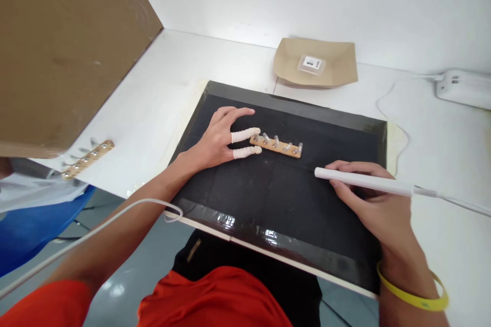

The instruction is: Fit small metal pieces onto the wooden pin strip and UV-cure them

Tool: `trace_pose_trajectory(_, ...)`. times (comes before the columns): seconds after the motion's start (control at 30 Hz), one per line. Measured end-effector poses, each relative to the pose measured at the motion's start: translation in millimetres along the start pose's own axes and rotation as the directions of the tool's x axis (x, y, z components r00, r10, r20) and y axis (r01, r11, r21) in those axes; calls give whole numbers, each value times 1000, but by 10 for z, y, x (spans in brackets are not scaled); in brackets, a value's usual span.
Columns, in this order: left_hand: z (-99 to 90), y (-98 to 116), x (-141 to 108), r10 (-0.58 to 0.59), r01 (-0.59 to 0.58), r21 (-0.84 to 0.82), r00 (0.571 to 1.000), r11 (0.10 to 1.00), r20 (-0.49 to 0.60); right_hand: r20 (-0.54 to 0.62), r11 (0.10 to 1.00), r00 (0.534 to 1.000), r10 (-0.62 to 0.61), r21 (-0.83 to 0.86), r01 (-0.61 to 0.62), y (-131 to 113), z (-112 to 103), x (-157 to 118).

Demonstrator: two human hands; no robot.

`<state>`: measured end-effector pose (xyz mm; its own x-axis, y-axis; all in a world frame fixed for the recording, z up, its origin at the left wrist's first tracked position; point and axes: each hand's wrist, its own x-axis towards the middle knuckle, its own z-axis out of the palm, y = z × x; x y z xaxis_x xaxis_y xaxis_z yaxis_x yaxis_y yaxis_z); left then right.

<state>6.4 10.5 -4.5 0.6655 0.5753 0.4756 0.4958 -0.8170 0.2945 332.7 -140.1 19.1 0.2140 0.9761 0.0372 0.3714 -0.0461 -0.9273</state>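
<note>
My left hand (217, 138) lies over the black mat, with white covers on the thumb and forefinger. Those two fingertips sit on either side of the left end of a small wooden strip (280, 146), closed about it. Along the strip stand several short clear pieces with shiny metal balls or studs at their bases. In my right hand (378, 199), off to the right of the strip, is a white pen-shaped tool (364, 181) with a cord at its rear. Its front end points left toward the strip, apart from it.
The black mat (245, 189) is taped to a white table (441, 245). Behind it stands a brown paper tray (337, 69) holding a small clear labelled box (311, 64). Another studded wooden strip (88, 160) lies left, by a brown panel (69, 51). A white power strip (462, 88) is at right.
</note>
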Motion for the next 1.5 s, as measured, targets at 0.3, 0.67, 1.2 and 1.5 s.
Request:
trace_pose_trajectory(0.3,-5,-3,-1,-12,12,-19,1000,1000,-12,8,1000,1000,-11,-3,11,-5,29,13)
trace_pose_trajectory(0.67,7,-21,-16,-31,31,-25,999,999,-26,-6,1000,1000,-9,4,9,4,26,0)
trace_pose_trajectory(1.2,157,-198,-9,-360,351,-83,918,933,-168,268,957,963,38,266,-112,-56,40,52)
trace_pose_trajectory(1.5,207,-253,11,-402,384,-121,887,915,-229,570,914,820,42,310,-262,-84,15,83)
